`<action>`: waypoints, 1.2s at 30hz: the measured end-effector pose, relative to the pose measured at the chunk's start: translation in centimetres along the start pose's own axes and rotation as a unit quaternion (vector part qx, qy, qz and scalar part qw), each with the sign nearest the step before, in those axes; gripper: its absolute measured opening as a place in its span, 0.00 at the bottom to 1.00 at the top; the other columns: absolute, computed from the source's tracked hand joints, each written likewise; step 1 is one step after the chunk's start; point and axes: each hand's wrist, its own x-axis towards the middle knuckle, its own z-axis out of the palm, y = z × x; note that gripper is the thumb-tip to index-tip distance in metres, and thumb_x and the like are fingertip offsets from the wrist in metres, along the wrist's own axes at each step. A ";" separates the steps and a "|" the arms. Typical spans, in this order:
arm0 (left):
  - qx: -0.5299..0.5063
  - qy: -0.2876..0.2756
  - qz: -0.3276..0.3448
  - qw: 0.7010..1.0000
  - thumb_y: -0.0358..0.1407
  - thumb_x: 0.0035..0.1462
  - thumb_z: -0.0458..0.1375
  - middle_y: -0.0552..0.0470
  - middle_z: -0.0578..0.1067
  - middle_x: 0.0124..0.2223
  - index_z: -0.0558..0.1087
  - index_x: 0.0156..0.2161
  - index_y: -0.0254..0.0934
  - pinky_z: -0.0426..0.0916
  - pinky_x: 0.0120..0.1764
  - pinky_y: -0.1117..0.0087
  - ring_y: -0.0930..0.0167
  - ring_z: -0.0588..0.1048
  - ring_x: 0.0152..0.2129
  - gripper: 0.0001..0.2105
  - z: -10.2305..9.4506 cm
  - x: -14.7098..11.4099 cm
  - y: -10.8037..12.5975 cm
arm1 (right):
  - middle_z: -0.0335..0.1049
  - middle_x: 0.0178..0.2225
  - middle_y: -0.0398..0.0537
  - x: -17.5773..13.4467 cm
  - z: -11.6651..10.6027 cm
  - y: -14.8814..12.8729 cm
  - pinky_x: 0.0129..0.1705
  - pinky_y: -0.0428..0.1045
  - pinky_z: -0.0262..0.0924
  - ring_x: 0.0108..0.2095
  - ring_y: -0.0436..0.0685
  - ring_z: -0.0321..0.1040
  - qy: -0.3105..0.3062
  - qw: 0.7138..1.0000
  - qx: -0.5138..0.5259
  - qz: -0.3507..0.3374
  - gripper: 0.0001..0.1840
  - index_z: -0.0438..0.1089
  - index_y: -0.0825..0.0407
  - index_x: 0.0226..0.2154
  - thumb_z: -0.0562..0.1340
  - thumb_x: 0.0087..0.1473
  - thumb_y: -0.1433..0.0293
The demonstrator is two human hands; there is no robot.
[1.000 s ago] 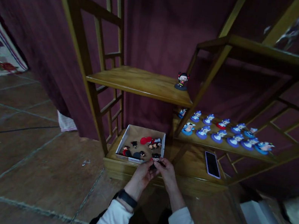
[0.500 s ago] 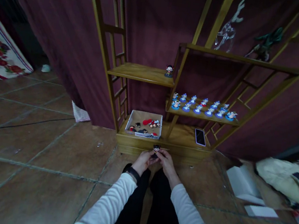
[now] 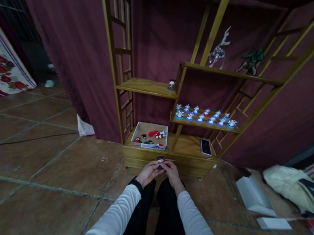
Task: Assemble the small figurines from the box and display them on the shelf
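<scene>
A small dark-haired figurine (image 3: 160,161) is held upright between my two hands, in front of the cabinet's drawer front. My left hand (image 3: 148,172) is closed on its lower left side. The fingers of my right hand (image 3: 172,173) pinch it from the right. Just beyond, on the bottom shelf, a shallow cardboard box (image 3: 150,135) contains several red and black figurine pieces. A similar dark-haired figurine (image 3: 171,84) stands at the right end of the left middle shelf (image 3: 145,86).
Two rows of blue-and-white figurines (image 3: 200,118) stand on the right shelf. A phone (image 3: 206,146) lies on the bottom shelf. Above are a clear deer ornament (image 3: 218,51) and a dark green statue (image 3: 251,62). White boxes (image 3: 256,196) and a cloth bag (image 3: 295,189) lie on the floor at right.
My view has tilted up a little, so the upper shelves show more fully. Both hands still hold the figurine in front of the drawer.
</scene>
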 end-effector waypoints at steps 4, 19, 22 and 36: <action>-0.009 -0.004 0.001 1.000 0.22 0.51 0.58 0.45 0.76 0.36 0.73 0.35 0.30 0.71 0.44 0.63 0.71 0.76 0.31 0.06 -0.3 0.6 0.3 | 0.68 0.24 0.41 0.8 0.1 0.2 0.24 0.44 0.52 0.24 0.49 0.61 0.016 1.000 0.005 0.026 0.18 0.69 0.53 0.25 0.68 0.34 0.57; 0.016 0.055 -0.028 0.998 0.20 0.49 0.59 0.47 0.76 0.33 0.68 0.36 0.32 0.74 0.37 0.65 0.71 0.77 0.28 0.10 -0.8 4.4 -0.7 | 0.68 0.18 0.40 3.2 -1.1 0.9 0.21 0.46 0.55 0.16 0.50 0.63 0.031 0.998 -0.025 0.053 0.19 0.67 0.52 0.20 0.71 0.26 0.58; 0.009 0.078 -0.021 0.997 0.19 0.49 0.58 0.48 0.76 0.32 0.68 0.35 0.32 0.74 0.36 0.64 0.72 0.76 0.26 0.10 -0.7 4.5 -1.1 | 0.68 0.17 0.39 3.3 -1.1 0.9 0.21 0.46 0.56 0.16 0.49 0.62 0.039 0.997 -0.030 0.062 0.18 0.67 0.52 0.18 0.71 0.25 0.59; -0.004 0.042 -0.003 0.999 0.20 0.50 0.56 0.46 0.75 0.36 0.69 0.37 0.32 0.73 0.39 0.64 0.71 0.76 0.31 0.09 -1.0 4.0 -1.0 | 0.70 0.25 0.42 2.6 -0.9 1.0 0.29 0.45 0.59 0.26 0.50 0.64 0.013 1.000 -0.021 0.010 0.16 0.69 0.53 0.21 0.68 0.31 0.58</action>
